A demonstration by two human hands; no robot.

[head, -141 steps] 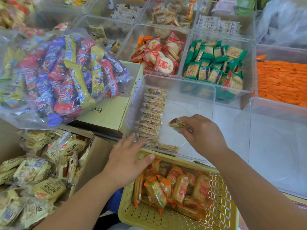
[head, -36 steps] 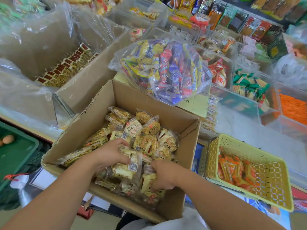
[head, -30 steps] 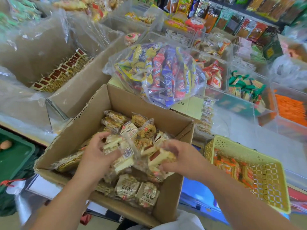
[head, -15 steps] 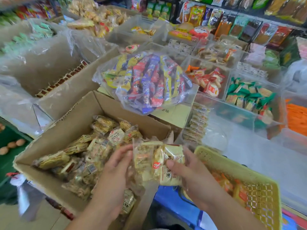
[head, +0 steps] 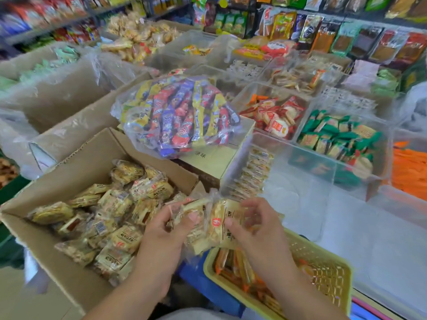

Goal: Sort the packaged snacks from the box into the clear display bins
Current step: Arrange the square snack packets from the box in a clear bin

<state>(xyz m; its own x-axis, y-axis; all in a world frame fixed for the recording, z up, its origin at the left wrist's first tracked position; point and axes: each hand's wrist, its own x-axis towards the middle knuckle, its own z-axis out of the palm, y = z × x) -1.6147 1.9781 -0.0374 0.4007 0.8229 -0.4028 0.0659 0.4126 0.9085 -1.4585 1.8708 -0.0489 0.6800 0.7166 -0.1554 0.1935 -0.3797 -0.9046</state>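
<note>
Bag (head: 209, 224) of snacks: grasping it with left grip (head: 161, 236) and right grip (head: 256, 229), holding it with box (head: 67, 278) left of the grips and basket (head: 328, 271) just beneath.

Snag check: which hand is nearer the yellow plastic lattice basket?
Right. The right hand is over the basket's left rim; left hand is beside the cardboard box; both grip a clear snack pack.

Two hands, the left hand (head: 161, 232) and the right hand (head: 258, 229), pinch one clump of packs (head: 208, 225), too blurred to count. One box (head: 76, 162) holds well over a dozen more. There is one basket (head: 323, 269), one bag of bars (head: 178, 116) and one carton (head: 215, 160). Four near bins hold stock: row bin (head: 300, 148), red bin (head: 245, 95), green bin (head: 383, 139), orange bin (head: 397, 135).
</note>
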